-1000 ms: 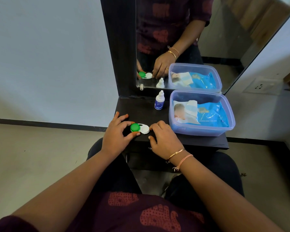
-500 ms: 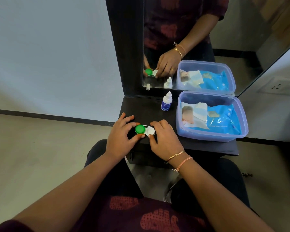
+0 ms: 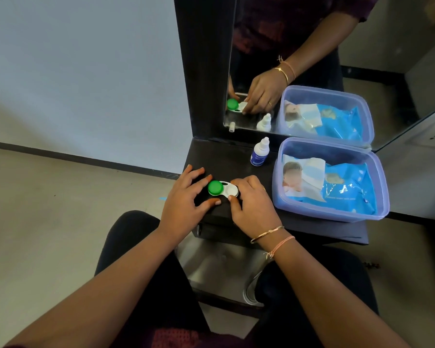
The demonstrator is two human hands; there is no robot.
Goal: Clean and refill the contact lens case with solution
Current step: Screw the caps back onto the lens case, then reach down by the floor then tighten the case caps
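Note:
A contact lens case (image 3: 224,189) lies on the dark shelf (image 3: 226,159), with a green cap (image 3: 215,188) on its left well and a white cap (image 3: 232,190) on its right. My left hand (image 3: 183,199) sits at the green end, index fingertip against the cap and thumb just below the case. My right hand (image 3: 253,202) pinches the white cap between thumb and index finger. A small white solution bottle (image 3: 259,152) with a blue label stands upright behind the case, apart from both hands.
A clear plastic tub (image 3: 377,197) holding a blue wipes pack (image 3: 337,184) fills the shelf's right side. A mirror (image 3: 312,46) rises behind the shelf and reflects the hands, bottle and tub. My knees are below the shelf's front edge.
My left thumb has slipped from the side of the green cap to just below the case. My right fingers stay around the white cap. The case has not moved on the shelf.

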